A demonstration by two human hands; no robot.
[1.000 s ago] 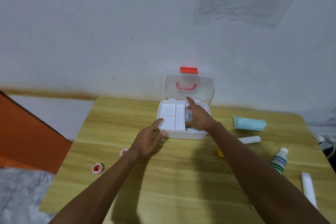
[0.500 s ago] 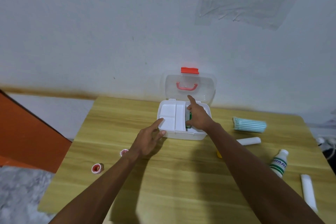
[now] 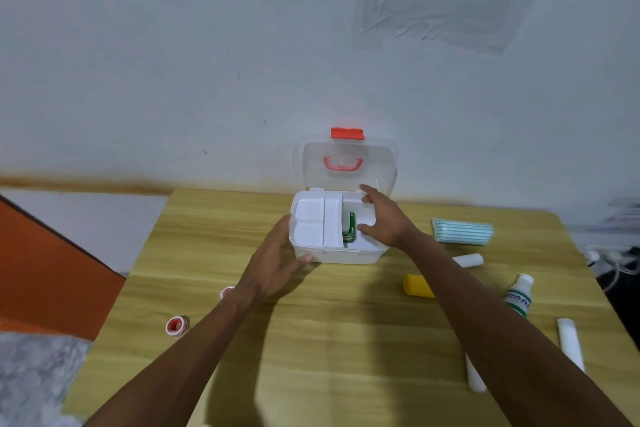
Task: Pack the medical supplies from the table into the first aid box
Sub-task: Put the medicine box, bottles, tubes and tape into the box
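Note:
The white first aid box (image 3: 346, 255) stands open at the table's far middle, its clear lid (image 3: 346, 163) upright against the wall. A white divider tray (image 3: 317, 222) fills its left half, and a green packet (image 3: 349, 227) stands in the right half. My left hand (image 3: 277, 262) rests against the box's front left corner, fingers spread. My right hand (image 3: 384, 218) hovers over the right half, fingers apart, holding nothing. On the table lie two red tape rolls (image 3: 177, 325), a yellow item (image 3: 417, 285), a striped teal pack (image 3: 462, 231), a white bottle (image 3: 519, 293) and white rolls (image 3: 467, 259).
The wooden table (image 3: 329, 340) backs onto a grey wall. Two long white tubes (image 3: 569, 345) lie near the right front edge. An orange surface (image 3: 45, 270) sits to the left below the table. Cables (image 3: 613, 258) lie past the right edge.
My right hand has lifted out of the box's right half and opened, leaving the green packet showing inside. My left hand has slid closer against the box's front corner.

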